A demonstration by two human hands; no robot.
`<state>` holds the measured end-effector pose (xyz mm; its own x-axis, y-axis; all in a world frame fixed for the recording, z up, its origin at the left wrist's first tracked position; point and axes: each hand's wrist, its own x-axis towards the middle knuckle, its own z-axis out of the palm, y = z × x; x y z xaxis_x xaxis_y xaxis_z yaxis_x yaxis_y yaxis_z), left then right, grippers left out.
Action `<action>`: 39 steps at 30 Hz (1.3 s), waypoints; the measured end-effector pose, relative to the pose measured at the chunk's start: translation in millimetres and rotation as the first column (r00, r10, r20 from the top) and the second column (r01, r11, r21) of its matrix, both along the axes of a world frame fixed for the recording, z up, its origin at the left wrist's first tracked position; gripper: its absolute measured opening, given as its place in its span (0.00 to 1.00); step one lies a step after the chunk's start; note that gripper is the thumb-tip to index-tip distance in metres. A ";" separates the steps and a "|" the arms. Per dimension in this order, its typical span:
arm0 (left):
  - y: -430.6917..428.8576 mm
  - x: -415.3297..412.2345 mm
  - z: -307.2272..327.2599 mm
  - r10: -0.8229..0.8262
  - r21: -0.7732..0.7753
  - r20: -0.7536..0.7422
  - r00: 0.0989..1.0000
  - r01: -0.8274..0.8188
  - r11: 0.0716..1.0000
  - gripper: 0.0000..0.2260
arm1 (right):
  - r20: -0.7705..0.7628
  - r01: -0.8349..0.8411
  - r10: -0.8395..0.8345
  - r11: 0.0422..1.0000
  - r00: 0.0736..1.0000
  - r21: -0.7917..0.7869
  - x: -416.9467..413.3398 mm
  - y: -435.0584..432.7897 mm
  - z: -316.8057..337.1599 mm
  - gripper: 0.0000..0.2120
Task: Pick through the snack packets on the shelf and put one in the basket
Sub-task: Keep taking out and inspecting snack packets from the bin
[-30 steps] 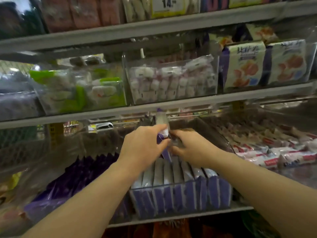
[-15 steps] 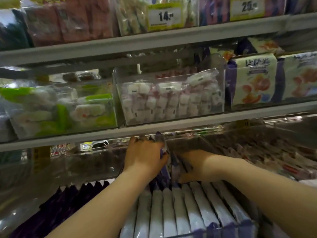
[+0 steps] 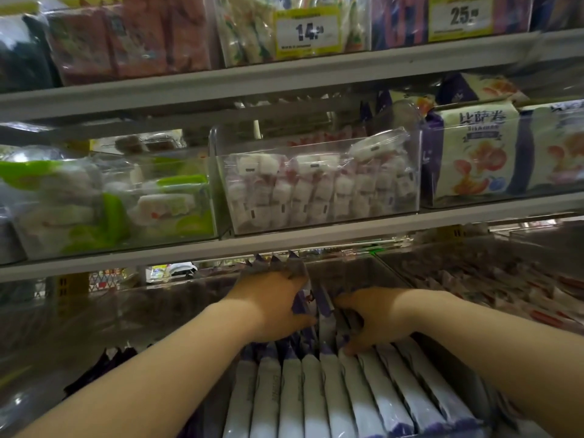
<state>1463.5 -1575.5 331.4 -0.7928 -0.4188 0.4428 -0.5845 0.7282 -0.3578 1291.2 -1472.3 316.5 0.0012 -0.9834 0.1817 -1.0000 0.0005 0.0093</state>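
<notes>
Purple-and-white packets point(image 3: 319, 393) stand on edge in a row, lower centre of frame

Left hand point(image 3: 271, 303), centre: fingers curled over the rear bunch, thumb below, gripping those packets and holding them tilted back

Right hand point(image 3: 377, 322), just right of it: fingers spread, closed on nothing, tips pressing the tops of the nearer packets

A gap shows in the row between the two hands

Clear bin point(image 3: 354, 270) holds the row, under the shelf edge point(image 3: 316, 238); tub of white sweets point(image 3: 319, 188) above it

Basket not in view

Judgement: sorting step, no packet singled out yet

Next move calls for pinching one packet at the gap, lifting it clear of its neighbours, then reaching the basket
</notes>
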 end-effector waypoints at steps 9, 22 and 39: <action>5.4 -12.9 -11.3 -0.194 -0.248 0.077 0.978 0.208 0.946 0.23 | -0.007 0.012 -0.012 0.999 1.000 0.044 2.0 -1.9 8.9 0.19; -1.8 -12.5 -18.1 -0.169 -0.332 0.082 0.982 0.187 0.925 0.17 | -0.073 -0.010 0.008 0.999 0.997 -0.031 8.4 -14.8 6.1 0.16; 0.7 -10.2 -15.7 -0.099 -0.285 0.105 0.990 0.126 0.950 0.17 | -0.174 0.069 -0.081 0.995 0.981 -0.078 14.7 -11.8 -2.5 0.11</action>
